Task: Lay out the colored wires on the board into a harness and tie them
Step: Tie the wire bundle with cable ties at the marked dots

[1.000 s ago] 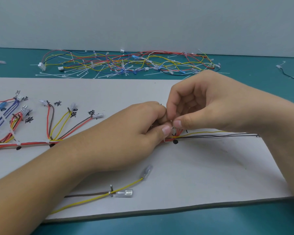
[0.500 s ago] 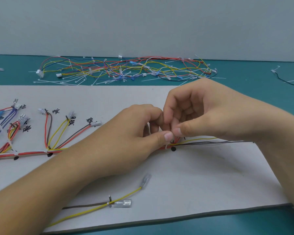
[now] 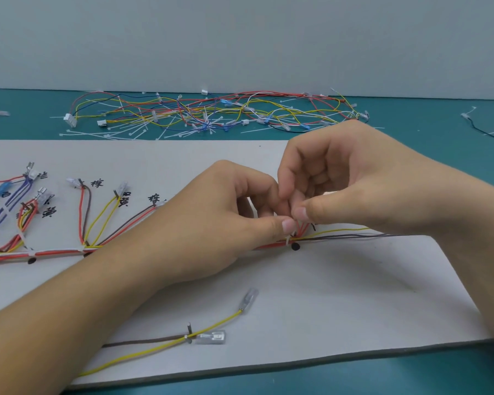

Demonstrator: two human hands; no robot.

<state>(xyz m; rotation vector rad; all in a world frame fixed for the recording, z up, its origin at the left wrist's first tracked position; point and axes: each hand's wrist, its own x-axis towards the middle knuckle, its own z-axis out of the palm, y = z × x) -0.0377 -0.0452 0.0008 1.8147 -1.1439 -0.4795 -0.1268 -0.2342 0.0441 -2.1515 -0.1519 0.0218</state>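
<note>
While both hands meet over the middle of the board [image 3: 325, 295], their fingers are curled and their thumb tips almost touch each other. The left hand [image 3: 211, 223] and the right hand [image 3: 354, 183] pinch together some short red wires [image 3: 301, 230], which rise from the bundle [image 3: 57, 253] just under the fingertips. A white tie [image 3: 288, 240] goes around the bundle directly below the left thumb, next to a black dot [image 3: 295, 246] on the board. I cannot tell if the tail of this tie is also between the fingers.

From the left hand the bundle runs to the left along the board, and coloured branches [image 3: 82, 212] spread from it toward the far side. Under the right hand, a thin yellow wire and dark wires [image 3: 348, 238] go on to the right. Nearer to the person than the hands lie a yellow wire [image 3: 154, 350] and a brown wire [image 3: 143, 341] with clear terminals [image 3: 211, 337]. Beyond the hands, a loose pile of wires [image 3: 211, 115] and white ties lies on the green counter [image 3: 439, 132].
</note>
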